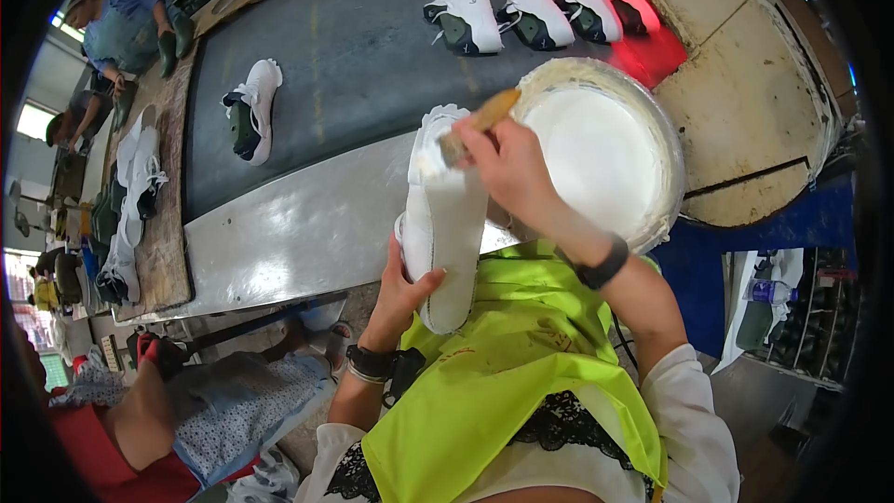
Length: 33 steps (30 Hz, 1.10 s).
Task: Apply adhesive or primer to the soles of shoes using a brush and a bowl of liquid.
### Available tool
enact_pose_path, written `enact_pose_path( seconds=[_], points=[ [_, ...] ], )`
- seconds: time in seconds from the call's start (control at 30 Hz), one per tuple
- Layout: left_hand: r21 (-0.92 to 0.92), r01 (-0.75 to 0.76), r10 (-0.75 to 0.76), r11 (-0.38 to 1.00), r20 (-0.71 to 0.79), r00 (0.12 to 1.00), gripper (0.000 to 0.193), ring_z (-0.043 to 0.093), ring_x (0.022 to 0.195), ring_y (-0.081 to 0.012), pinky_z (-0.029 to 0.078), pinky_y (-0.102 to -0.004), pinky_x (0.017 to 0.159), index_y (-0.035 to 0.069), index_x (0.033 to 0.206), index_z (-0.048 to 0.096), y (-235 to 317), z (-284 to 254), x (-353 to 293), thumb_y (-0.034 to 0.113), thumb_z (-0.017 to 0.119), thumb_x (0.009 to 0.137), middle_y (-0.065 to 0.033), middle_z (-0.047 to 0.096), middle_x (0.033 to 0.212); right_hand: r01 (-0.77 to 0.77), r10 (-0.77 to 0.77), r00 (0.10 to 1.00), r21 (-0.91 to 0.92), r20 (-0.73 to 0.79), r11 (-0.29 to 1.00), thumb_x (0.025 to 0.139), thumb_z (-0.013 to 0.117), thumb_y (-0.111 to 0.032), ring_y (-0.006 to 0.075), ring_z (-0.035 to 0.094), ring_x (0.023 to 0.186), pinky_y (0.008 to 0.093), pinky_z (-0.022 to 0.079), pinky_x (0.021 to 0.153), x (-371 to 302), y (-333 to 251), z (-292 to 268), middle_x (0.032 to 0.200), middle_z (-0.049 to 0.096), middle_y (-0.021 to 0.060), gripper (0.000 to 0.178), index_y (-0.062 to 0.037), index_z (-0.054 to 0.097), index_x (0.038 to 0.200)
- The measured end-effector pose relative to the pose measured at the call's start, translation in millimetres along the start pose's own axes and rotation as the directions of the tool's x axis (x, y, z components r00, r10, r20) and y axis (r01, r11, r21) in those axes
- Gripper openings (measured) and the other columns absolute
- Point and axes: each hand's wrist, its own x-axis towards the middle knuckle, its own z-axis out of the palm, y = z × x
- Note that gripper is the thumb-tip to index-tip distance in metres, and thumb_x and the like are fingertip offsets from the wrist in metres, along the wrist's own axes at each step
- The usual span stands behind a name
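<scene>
My left hand (pixel 407 291) grips a white shoe upper (pixel 449 242), its stitched underside turned up and its ragged end pointing away from me. The thumb lies across the near part of that underside. In my right hand (pixel 515 172) is a brush (pixel 494 110) with a wooden handle, its bristles against the far end of the upper. White wet-looking paste shows there around the bristles. Just right of this hand stands a round basin (pixel 672 154) holding white liquid (pixel 596 149), with dried residue crusted along its rim.
A dark conveyor belt (pixel 354 56) runs beyond a metal edge (pixel 270 256). One white-and-green shoe upper (pixel 256 112) lies on it; several more (pixel 466 14) stand far right, some under red light. More uppers (pixel 130 196) line the left board. Other people (pixel 130 19) are at the left.
</scene>
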Motion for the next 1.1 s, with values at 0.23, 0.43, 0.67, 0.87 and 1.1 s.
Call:
enact_pose_path(
  seconds=[0.23, 0.43, 0.67, 0.87, 1.1],
  points=[
    [-0.09, -0.027, 0.03, 0.996, 0.028, 0.999, 0.084, 0.048, 0.121, -0.0229, 0.039, -0.0359, 0.101, 0.006, 0.147, 0.02, 0, -4, 1, 0.014, 0.068, 0.079, -0.0132, 0.047, 0.133, 0.049, -0.12, 0.965, -0.288, -0.234, 0.956, 0.093, 0.058, -0.016, 0.0168, 0.065, 0.066, 0.0285, 0.052, 0.059, 23, 44, -21, 0.078, 0.067, 0.0116, 0.024, 0.0076, 0.062, 0.097],
    [-0.168, -0.008, 0.013, 0.986, 0.029, 0.999, 0.082, 0.048, 0.121, -0.0225, 0.039, -0.0359, 0.102, 0.007, 0.147, 0.021, 5, -3, 1, 0.012, 0.066, 0.079, -0.012, 0.047, 0.133, 0.118, -0.207, 0.961, -0.405, -0.185, 0.907, 0.092, 0.056, -0.013, 0.0214, 0.066, 0.062, 0.0309, 0.05, 0.056, -39, 39, -31, 0.071, 0.065, 0.0152, 0.021, 0.0067, 0.063, 0.095],
    [-0.095, -0.017, 0.022, 0.995, 0.049, 0.999, 0.08, 0.047, 0.122, -0.0223, 0.039, -0.036, 0.101, 0.007, 0.146, 0.022, 7, -2, -2, 0.012, 0.066, 0.079, -0.0116, 0.046, 0.133, 0.382, -0.419, 0.903, -0.269, -0.095, 0.884, 0.091, 0.053, -0.005, 0.0296, 0.065, 0.078, 0.0329, 0.05, 0.072, 6, 20, -12, 0.087, 0.066, 0.0149, 0.014, -0.0012, 0.064, 0.099],
    [-0.099, -0.024, 0.023, 0.995, -0.009, 1.0, 0.08, 0.048, 0.12, -0.0217, 0.04, -0.0354, 0.1, 0.007, 0.146, 0.022, 2, -2, -2, 0.013, 0.067, 0.079, -0.0114, 0.047, 0.132, 0.376, -0.383, 0.924, -0.23, 0.016, 0.898, 0.092, 0.053, -0.012, 0.0346, 0.062, 0.081, 0.0371, 0.049, 0.071, -57, 10, 12, 0.087, 0.062, 0.0178, 0.015, 0.0001, 0.061, 0.091],
    [0.01, -0.057, 0.057, 0.998, 0.008, 0.998, 0.082, 0.05, 0.117, -0.0213, 0.043, -0.0348, 0.098, 0.005, 0.143, 0.024, 4, -3, 0, 0.017, 0.072, 0.078, -0.0123, 0.048, 0.129, 0.234, -0.267, 0.954, -0.224, -0.133, 0.946, 0.092, 0.055, -0.019, 0.0415, 0.06, 0.07, 0.0431, 0.047, 0.06, 30, -17, 23, 0.074, 0.062, 0.0238, 0.024, 0.0044, 0.059, 0.088]
  ],
)
